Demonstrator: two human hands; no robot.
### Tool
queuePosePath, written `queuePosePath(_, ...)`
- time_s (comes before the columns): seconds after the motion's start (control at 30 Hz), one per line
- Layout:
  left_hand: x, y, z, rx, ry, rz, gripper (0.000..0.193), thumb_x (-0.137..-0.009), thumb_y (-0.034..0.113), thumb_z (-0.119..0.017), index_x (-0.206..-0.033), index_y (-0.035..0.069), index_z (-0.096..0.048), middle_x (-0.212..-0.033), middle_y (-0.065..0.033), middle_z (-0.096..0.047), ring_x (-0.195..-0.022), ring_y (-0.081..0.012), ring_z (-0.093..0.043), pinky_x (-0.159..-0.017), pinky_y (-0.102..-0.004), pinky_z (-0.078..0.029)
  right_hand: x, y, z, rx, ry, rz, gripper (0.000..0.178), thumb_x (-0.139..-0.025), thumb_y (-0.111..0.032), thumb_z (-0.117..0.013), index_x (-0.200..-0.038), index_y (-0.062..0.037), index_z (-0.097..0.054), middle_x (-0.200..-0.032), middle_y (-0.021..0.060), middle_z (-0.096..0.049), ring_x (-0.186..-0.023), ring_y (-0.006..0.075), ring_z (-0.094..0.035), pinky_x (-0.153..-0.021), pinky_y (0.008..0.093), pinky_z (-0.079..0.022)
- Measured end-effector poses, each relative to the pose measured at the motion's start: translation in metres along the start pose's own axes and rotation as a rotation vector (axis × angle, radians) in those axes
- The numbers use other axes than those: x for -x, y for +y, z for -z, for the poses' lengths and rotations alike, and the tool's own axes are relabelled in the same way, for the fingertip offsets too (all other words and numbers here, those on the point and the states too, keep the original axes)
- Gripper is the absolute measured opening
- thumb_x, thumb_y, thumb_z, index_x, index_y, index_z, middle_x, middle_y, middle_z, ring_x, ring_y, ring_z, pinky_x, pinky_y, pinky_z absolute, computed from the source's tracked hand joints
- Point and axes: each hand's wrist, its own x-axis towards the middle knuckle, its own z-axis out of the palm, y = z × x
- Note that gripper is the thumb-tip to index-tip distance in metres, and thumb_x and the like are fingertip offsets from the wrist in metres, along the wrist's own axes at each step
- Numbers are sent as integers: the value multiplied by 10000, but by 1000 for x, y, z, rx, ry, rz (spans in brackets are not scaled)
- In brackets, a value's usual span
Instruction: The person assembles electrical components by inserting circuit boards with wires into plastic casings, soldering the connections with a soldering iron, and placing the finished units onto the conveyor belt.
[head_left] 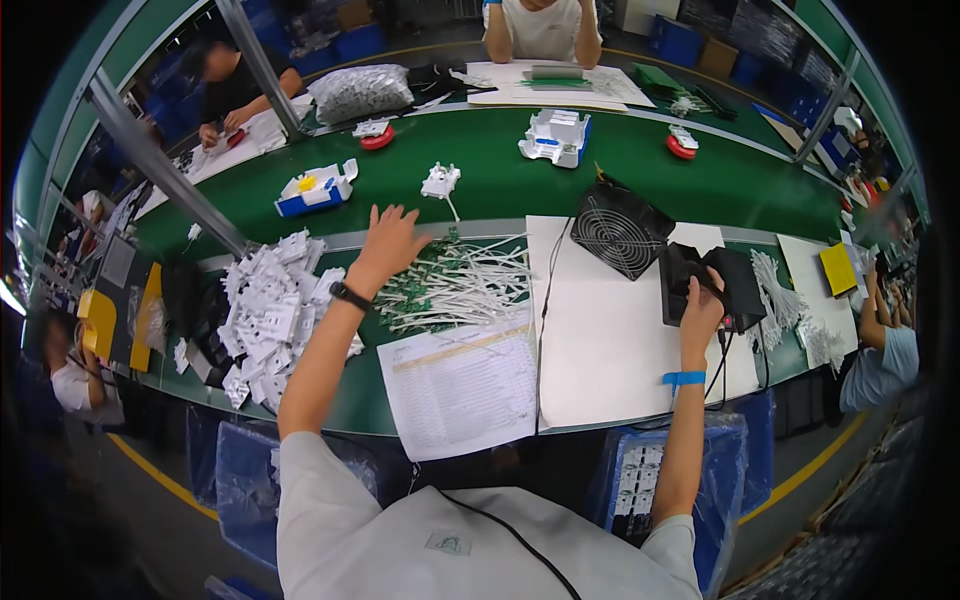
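Note:
My left hand (393, 243) reaches out with its fingers apart and nothing in it. It is over the near edge of the green belt, beside a bundle of white wires with small green circuit boards (455, 280). Just beyond its fingers a white plastic part with a short wire (441, 182) lies on the belt. My right hand (703, 300) is closed at a black box-shaped device (740, 285); its fingers curl round something black that I cannot make out. A black fan with a round grille (622, 230) stands left of that device.
A heap of white plastic housings (270, 315) lies left of my left forearm. A printed sheet (460, 385) and a white board (590, 350) cover the bench front. Blue-and-white trays (556, 138) and red round pieces (681, 148) sit on the belt (480, 135). Other people work around.

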Motion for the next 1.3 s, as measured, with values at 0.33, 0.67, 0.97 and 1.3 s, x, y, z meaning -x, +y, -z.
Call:
queuePosePath(0.33, 162, -8, 107, -79, 4, 216, 614, -792, 282, -815, -1289, -19, -615, -1318, -237, -602, -1310, -414, -502, -1182, -566, -296, 119, -109, -67, -10, -533, 191, 193, -894, -81, -704, -1081, -40, -682, -758, 113, -604, -600, 229, -562, -580, 349, -464)
queuePosePath(0.67, 181, -66, 82, -64, 129, 242, 228, -785, 268, -790, -861, 55, -757, -906, -142, -697, -987, -352, -616, -871, -471, -494, 119, -151, -267, 381, -665, 902, 212, -807, -61, -651, -1004, -46, -727, -1030, 116, -662, -1028, 294, -595, -943, 436, -432)
queuePosePath(0.97, 154, -70, 57, -220, 72, 334, 349, -722, 352, -809, -840, 30, -744, -974, -163, -719, -1024, -356, -635, -857, -497, -489, 105, -177, -233, 10, -725, 607, 177, -925, -175, -666, -1004, -63, -777, -946, 122, -728, -948, 323, -654, -869, 420, -503)
queuePosePath(1.3, 157, -52, 72, -141, 211, 358, 316, -739, 307, -829, -845, 31, -719, -945, -145, -700, -952, -360, -640, -838, -498, -486, 106, -198, -205, -532, -598, 348, 198, -969, -139, -656, -1055, 13, -748, -976, 117, -752, -926, 262, -704, -854, 341, -518)
